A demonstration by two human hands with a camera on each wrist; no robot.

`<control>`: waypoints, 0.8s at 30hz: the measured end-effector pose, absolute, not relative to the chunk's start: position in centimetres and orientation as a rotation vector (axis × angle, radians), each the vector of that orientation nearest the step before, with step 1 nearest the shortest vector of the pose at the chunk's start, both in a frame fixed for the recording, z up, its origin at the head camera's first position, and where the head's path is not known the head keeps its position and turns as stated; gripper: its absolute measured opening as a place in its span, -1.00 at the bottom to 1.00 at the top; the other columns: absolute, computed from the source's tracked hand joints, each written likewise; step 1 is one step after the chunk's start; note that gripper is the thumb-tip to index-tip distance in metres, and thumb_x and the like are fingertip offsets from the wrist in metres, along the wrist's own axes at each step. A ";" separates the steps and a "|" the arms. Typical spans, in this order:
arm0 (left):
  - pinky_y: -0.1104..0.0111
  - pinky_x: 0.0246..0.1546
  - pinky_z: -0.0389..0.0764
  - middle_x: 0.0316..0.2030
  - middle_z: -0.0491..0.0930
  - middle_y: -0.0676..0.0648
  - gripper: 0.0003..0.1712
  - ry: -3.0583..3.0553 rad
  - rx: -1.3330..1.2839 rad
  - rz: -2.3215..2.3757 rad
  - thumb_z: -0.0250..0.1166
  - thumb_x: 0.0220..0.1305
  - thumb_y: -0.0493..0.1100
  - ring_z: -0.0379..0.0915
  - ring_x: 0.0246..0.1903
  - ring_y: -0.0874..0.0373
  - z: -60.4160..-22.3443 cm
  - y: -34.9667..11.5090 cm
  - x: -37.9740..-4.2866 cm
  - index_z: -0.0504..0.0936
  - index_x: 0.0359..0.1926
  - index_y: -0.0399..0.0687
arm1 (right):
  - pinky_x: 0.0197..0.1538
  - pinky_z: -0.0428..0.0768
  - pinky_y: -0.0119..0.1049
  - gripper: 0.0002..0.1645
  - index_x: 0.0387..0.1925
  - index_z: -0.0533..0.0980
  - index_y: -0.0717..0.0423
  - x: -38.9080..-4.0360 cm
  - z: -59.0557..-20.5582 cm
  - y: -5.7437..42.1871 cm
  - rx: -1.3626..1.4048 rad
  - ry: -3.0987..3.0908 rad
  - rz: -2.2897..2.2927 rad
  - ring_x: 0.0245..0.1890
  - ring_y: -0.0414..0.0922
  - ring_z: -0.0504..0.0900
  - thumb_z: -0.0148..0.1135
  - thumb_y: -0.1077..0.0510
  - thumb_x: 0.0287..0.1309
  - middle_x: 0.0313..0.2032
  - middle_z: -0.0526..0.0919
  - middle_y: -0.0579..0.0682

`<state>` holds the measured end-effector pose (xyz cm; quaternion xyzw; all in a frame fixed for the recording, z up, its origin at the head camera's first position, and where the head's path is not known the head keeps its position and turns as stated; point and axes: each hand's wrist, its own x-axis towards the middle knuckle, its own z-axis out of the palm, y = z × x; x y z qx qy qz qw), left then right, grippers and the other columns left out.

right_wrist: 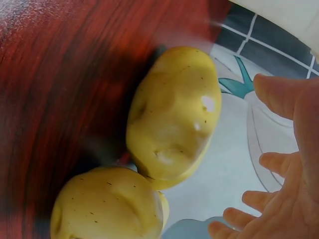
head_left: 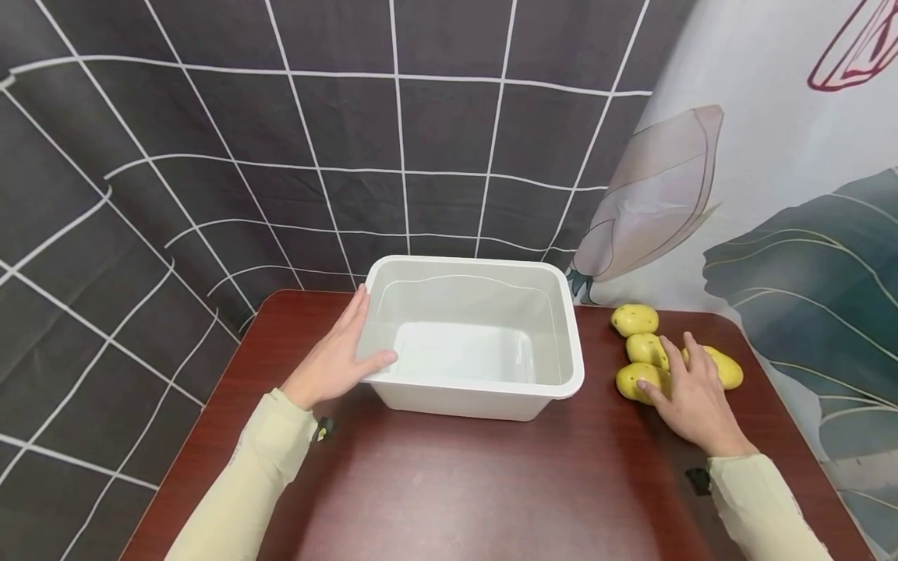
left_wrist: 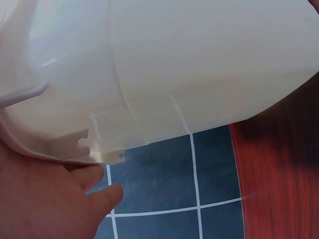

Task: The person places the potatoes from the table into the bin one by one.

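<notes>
A white plastic bin [head_left: 466,399] stands on the table, and its inside looks bare. My left hand [head_left: 338,351] lies against the bin's left rim with fingers stretched along it and the thumb over the front corner. From below, the left wrist view has that hand [left_wrist: 55,199] touching the rim beside the bin's pale wall [left_wrist: 199,59]. Several yellow potatoes [head_left: 634,319] are bunched at the right. Over them hovers my right hand [head_left: 694,397], fingers spread and holding nothing. The right wrist view gives a dark-speckled potato [right_wrist: 174,114] apart from that hand [right_wrist: 284,199].
The reddish-brown wooden table [head_left: 449,483] reaches toward me. Behind it and at the left hangs a dark cloth with white grid lines [head_left: 449,125]. A pale curtain with leaf prints [head_left: 786,156] borders the right side. Small dark pieces [head_left: 698,481] show by the cuffs.
</notes>
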<state>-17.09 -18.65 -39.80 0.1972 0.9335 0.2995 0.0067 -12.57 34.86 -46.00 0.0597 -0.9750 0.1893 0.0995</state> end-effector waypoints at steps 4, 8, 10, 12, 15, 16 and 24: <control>-0.03 0.47 0.09 0.60 -0.39 -0.09 0.31 2.896 0.609 0.933 0.34 0.21 0.34 -0.33 0.56 -0.02 -39.6 -18.7 -17.1 -0.20 0.58 -0.28 | 0.32 -0.05 0.53 -0.01 0.46 0.08 0.38 -12.5 -46.2 34.8 0.174 -2.888 0.564 0.34 0.60 -0.05 0.39 0.11 0.19 0.43 -0.09 0.57; -0.05 0.47 0.07 0.59 -0.44 -0.07 0.40 2.876 0.608 0.934 0.41 0.11 0.37 -0.36 0.56 -0.05 -39.3 -18.7 -17.1 -0.23 0.58 -0.27 | 0.20 0.09 0.59 0.01 0.47 0.08 0.32 -12.5 -46.3 34.8 0.153 -2.911 0.544 0.35 0.57 -0.03 0.42 0.09 0.16 0.44 -0.08 0.54; -0.07 0.47 0.06 0.59 -0.44 -0.08 0.42 2.875 0.608 0.929 0.43 0.09 0.36 -0.37 0.56 -0.07 -39.4 -18.7 -17.1 -0.24 0.58 -0.26 | 0.13 0.15 0.62 0.03 0.47 0.09 0.31 -12.6 -46.4 34.8 0.150 -2.919 0.519 0.35 0.56 -0.01 0.44 0.09 0.13 0.43 -0.06 0.54; -0.08 0.47 0.05 0.59 -0.44 -0.08 0.43 2.870 0.604 0.932 0.44 0.08 0.36 -0.37 0.56 -0.07 -39.3 -18.7 -17.1 -0.25 0.59 -0.24 | 0.10 0.18 0.63 0.05 0.47 0.10 0.31 -12.6 -46.6 34.8 0.157 -2.922 0.501 0.34 0.56 0.01 0.47 0.10 0.09 0.42 -0.04 0.54; -0.08 0.48 0.04 0.59 -0.44 -0.06 0.42 2.863 0.597 0.940 0.44 0.08 0.35 -0.38 0.56 -0.06 -39.4 -18.7 -17.1 -0.25 0.59 -0.22 | 0.16 0.15 0.59 0.07 0.44 0.11 0.35 -12.6 -46.8 34.9 0.187 -2.908 0.502 0.31 0.59 0.02 0.50 0.15 0.02 0.40 -0.02 0.58; -0.07 0.48 0.03 0.59 -0.44 -0.06 0.42 2.861 0.595 0.940 0.43 0.08 0.36 -0.38 0.56 -0.06 -39.3 -18.7 -17.1 -0.25 0.59 -0.21 | 0.19 0.12 0.58 0.07 0.43 0.12 0.36 -12.6 -46.9 34.9 0.198 -2.903 0.510 0.30 0.60 0.02 0.51 0.17 0.00 0.40 -0.02 0.59; -0.07 0.49 0.01 0.59 -0.44 -0.08 0.40 2.857 0.598 0.928 0.43 0.10 0.35 -0.39 0.56 -0.07 -39.2 -18.7 -17.1 -0.22 0.58 -0.26 | 0.26 0.03 0.56 0.10 0.43 0.11 0.39 -12.6 -47.2 34.9 0.222 -2.912 0.558 0.30 0.62 0.00 0.53 0.23 -0.07 0.38 -0.05 0.64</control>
